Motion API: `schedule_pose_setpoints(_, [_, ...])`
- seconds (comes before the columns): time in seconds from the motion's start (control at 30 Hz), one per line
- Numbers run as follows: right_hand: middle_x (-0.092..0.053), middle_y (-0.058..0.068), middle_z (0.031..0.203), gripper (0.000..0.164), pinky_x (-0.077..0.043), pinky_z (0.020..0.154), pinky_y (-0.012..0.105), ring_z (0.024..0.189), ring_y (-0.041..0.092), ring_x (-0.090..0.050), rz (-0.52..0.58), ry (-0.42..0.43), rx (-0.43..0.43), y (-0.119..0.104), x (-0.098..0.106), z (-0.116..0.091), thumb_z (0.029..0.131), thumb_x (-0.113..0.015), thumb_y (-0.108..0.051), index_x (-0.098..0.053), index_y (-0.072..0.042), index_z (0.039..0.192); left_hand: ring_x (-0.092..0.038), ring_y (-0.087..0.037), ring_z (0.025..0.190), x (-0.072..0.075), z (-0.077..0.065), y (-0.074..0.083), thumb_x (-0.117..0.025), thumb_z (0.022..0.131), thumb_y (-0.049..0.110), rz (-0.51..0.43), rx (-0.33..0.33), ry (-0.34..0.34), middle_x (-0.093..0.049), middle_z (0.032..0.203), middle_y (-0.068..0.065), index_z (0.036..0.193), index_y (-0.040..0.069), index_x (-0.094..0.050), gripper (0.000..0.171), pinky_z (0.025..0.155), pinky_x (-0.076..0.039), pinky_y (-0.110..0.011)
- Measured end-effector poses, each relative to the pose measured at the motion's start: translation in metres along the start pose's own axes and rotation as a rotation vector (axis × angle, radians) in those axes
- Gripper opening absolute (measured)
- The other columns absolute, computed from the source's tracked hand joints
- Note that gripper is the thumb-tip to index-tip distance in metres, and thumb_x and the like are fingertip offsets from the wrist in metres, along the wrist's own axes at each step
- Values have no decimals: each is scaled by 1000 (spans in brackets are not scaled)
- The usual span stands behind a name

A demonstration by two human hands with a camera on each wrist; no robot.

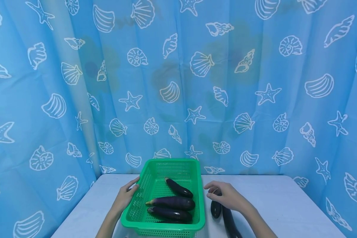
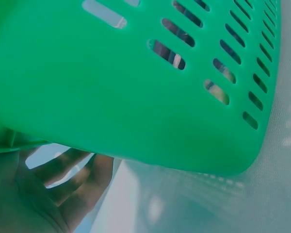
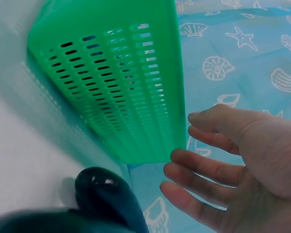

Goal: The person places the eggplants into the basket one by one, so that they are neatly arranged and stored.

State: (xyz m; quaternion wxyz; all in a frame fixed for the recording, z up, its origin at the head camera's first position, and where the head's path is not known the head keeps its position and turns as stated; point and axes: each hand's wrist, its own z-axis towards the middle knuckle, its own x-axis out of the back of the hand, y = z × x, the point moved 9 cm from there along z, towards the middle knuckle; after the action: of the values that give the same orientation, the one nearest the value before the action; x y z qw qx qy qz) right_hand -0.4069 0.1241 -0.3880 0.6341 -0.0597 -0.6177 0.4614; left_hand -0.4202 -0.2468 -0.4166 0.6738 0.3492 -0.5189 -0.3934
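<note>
A green plastic basket with slotted walls stands on the table, holding several dark purple eggplants. My left hand holds the basket's left rim; in the left wrist view its fingers lie outside the wall, below the rim, and the thumb is hidden. To the right of the basket, my right hand hovers with loosely bent fingers and nothing in them. Beneath it a short eggplant and a longer eggplant lie on the table, both partly covered by the hand and forearm.
The white table runs out to both sides of the basket. A blue curtain with white shell and starfish prints hangs behind it and along both sides. At the bottom edge of the head view, a small dark tip shows left of the basket.
</note>
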Motion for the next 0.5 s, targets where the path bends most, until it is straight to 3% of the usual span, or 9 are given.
schedule_pose_setpoints(0.33, [-72, -2, 100, 27, -53, 76, 28, 88, 14, -66, -77, 39, -34, 13, 5, -22, 93, -65, -31, -67, -17, 116, -55, -41, 127, -1, -1, -3, -46, 104, 25, 4, 8, -7, -47, 148, -22, 147, 12, -47, 44, 98, -49, -51])
schedule_pose_setpoints(0.5, [-72, 2, 101, 29, -54, 75, 29, 91, 19, -66, -62, 37, -67, 19, 7, -30, 92, -67, -29, -66, -14, 117, -55, -42, 127, -1, 0, -2, -46, 104, 25, 0, 10, -7, -47, 148, -22, 147, 11, -46, 45, 98, -49, -51])
